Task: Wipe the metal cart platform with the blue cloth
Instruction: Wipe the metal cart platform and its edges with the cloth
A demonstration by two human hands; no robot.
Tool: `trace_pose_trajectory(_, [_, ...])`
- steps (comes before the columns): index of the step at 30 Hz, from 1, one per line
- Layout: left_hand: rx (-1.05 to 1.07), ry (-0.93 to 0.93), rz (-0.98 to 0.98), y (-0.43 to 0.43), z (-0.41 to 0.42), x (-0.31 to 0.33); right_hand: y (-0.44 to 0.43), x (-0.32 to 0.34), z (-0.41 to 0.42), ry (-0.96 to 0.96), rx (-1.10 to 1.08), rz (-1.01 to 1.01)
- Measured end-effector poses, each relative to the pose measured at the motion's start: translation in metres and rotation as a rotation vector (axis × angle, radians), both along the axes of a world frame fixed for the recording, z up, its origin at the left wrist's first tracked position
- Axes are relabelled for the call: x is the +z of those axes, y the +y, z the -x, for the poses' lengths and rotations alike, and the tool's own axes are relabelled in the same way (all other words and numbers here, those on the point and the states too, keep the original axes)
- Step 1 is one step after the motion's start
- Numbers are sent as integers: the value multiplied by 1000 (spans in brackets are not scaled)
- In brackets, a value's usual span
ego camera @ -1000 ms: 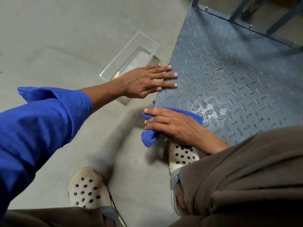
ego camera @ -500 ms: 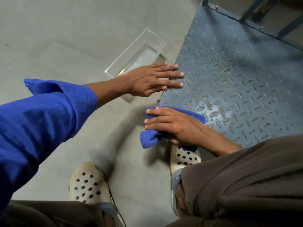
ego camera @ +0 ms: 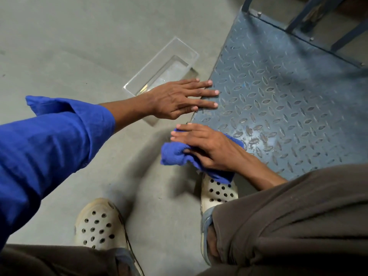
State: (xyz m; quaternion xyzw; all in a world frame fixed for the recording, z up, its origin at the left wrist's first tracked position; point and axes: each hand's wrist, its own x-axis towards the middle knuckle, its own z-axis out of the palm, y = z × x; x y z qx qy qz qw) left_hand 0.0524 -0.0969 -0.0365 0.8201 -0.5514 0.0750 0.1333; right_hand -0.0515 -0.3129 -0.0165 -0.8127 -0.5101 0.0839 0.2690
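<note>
The metal cart platform is a blue-grey checker plate filling the upper right. A wet shiny patch lies near its front left corner. The blue cloth sits bunched at that corner, partly hanging off the left edge. My right hand presses flat on the cloth with fingers stretched toward the left. My left hand lies flat, its straight fingertips resting on the platform's left edge a little farther along.
A clear plastic tray lies on the grey concrete floor just left of the platform, behind my left hand. My feet in pale perforated clogs stand below. Blue frame bars rise at the platform's far end.
My right hand has slid the cloth slightly toward the platform's left edge, and more cloth bunches over it. My left hand stays flat on the edge.
</note>
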Motion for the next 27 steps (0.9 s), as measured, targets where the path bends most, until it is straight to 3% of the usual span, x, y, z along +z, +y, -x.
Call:
trace_pose_trajectory(4, [7,-2,-3,0,0,0,-13,-3,17,-61,24,32])
trace_pose_trajectory(9, [11,13,-13,0,2,1,-24,2,21,-59,-239,-27])
trace_pose_trajectory(15, [5,61,-54,-1,-2,7,-7,-11,14,-100,-3,114])
trace_pose_trajectory(19, [5,149,4,1,5,8,-45,-4,32,-79,-19,100])
trace_pose_trajectory(27, [85,229,95,-3,17,2,-13,-4,19,-130,16,167])
